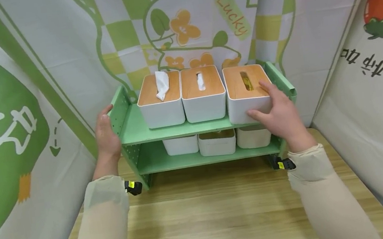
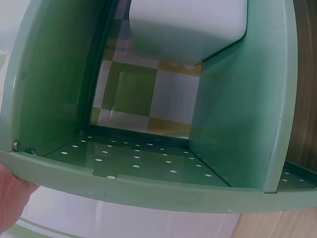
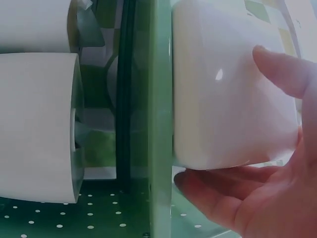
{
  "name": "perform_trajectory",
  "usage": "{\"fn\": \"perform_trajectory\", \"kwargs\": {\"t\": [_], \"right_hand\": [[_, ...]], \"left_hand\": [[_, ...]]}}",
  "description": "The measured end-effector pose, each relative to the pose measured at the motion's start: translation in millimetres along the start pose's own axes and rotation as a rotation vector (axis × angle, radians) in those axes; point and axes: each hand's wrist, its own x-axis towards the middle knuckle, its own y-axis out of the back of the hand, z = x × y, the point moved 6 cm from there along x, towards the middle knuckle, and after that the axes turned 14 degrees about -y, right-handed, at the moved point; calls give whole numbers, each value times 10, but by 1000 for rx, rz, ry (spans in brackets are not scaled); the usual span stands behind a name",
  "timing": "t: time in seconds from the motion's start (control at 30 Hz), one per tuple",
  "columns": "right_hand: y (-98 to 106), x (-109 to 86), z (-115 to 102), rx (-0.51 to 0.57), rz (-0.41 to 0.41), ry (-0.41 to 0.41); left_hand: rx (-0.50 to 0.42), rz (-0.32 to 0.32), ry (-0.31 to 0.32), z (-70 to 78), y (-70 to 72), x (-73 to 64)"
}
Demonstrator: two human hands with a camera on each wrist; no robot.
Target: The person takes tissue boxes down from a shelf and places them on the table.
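The right hand (image 1: 282, 117) grips the rightmost tissue box (image 1: 242, 106), while the left hand (image 1: 107, 137) (fingers extended) touches the green shelf (image 1: 178, 130).

The left wrist view's edge crops the left hand (image 2: 14, 197).

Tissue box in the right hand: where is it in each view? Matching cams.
Head: right of centre, the tissue box at the right end of the top row, right hand on it.
Left wrist: not in it.
Right wrist: large, at upper right.
Shared landmark: green rack, in all three.
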Motion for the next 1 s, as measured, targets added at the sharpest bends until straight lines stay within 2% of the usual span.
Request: {"fn": "perform_trajectory", "kwargs": {"t": [0.33, 0.57, 0.87, 1.0], "right_hand": [[63, -72, 5, -3, 5, 10], [84, -100, 42, 74, -2, 15], [112, -154, 62, 36, -56, -51], [124, -190, 87, 42, -56, -44]], "left_hand": [[-14, 5, -7, -29, -30, -1], [16, 16, -15, -27, -11, -6], [33, 10, -15, -13, 0, 6], [19, 15, -6, -20, -4, -2]]}}
